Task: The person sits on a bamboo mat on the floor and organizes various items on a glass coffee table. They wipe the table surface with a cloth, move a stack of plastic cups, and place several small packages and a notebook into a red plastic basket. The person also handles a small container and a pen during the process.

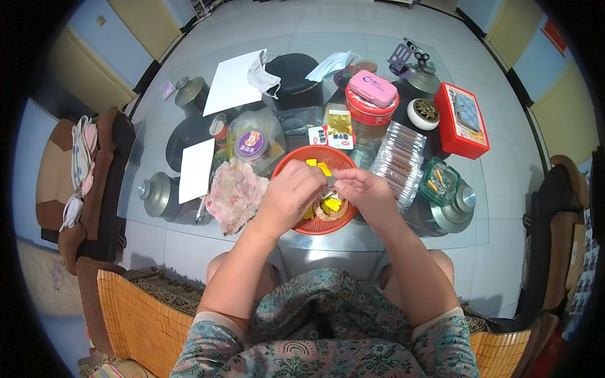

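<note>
Floral fabric point(328, 353) in muted green and pink lies nearest the camera, and from its sleeves two bare forearms reach over a glass table point(148, 151). At their ends, the left hand point(295, 195) and the right hand point(364, 190) come close together above a red plastic basket point(318, 152). Both hands have their fingers curled, thumb and fingertips pinching a small greyish piece point(331, 181) between them — too small and too covered to say what it is. It sits over the middle of the basket, where yellow pieces point(333, 204) and a round tan item point(324, 214) show below and between the hands.

Just left of the basket lies a rumpled pink-and-white cloth point(236, 195), with a white sheet point(196, 170) beside it and a tub with a purple lid point(251, 143) farther back. Behind the basket rest flat packets point(332, 136). On the right, a row of wrapped brown sticks point(398, 165) slants toward a green glass ashtray point(438, 181) holding cigarette ends. Farther off stand a red round tin point(372, 114) with a pink case point(373, 88) on top, a white pot point(423, 114) and a red box point(463, 120).
</note>
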The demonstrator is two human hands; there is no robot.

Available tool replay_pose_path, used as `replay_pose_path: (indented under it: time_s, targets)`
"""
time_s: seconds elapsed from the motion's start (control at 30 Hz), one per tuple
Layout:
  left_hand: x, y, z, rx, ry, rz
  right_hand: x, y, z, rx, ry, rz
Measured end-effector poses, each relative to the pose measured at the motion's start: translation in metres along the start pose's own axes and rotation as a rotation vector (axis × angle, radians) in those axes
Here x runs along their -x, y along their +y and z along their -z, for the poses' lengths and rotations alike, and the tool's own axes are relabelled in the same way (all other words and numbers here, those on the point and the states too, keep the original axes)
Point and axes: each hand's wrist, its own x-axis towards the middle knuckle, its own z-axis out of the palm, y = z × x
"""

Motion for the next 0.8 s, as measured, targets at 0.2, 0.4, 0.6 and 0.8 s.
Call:
replay_pose_path:
  time_s: [0.2,0.4,0.6,0.8]
  targets:
    - [-0.003,0.005,-0.004,0.035,0.024,0.066,-0.005,-0.006,0.011,0.002,0.011,-0.081]
    - [0.004,-0.011,0.006,0.036,0.131,0.213,-0.037,0.004,0.045,0.439,0.335,0.131]
    - [0.017,-0.018,0.018,0.055,0.154,0.351,-0.051,0.018,0.055,1.098,0.569,0.228]
    - [0.032,-0.017,0.031,-0.014,0.065,0.422,-0.056,0.031,0.051,1.467,0.506,0.223]
